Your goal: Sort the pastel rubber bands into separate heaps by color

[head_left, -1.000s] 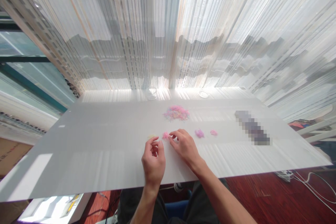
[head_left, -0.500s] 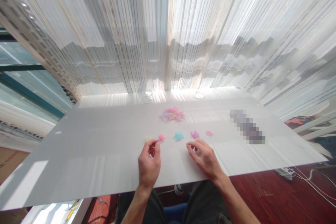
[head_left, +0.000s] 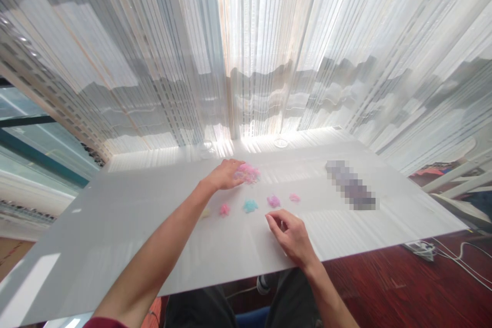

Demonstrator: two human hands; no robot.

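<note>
My left hand (head_left: 226, 174) reaches across the table, fingers stretched out at the left side of a mixed heap of tiny pastel pieces (head_left: 251, 174). Some of its fingertips overlap the heap. Close to the table's front, my right hand (head_left: 291, 233) is closed, thumb and fingers pressed together; anything between them is too small to make out. Between the hands lies a row of small piles: pale yellow (head_left: 206, 212), bright pink (head_left: 224, 209), turquoise (head_left: 250, 206), purple (head_left: 273, 200) and light pink (head_left: 294, 198). The yellow one is partly behind my left forearm.
A pixelated dark object (head_left: 351, 185) lies on the right of the white table (head_left: 330, 236). Two clear round items stand at the back edge, one of them a ring-like disc (head_left: 281, 143). Striped sheer curtains (head_left: 261, 87) hang behind. White cables (head_left: 457, 256) run along the floor at right.
My left hand has moved from the bright pink pile forward to the mixed heap, its pinch opened. My right hand stays closed in nearly the same place. The whole view has shifted slightly.
</note>
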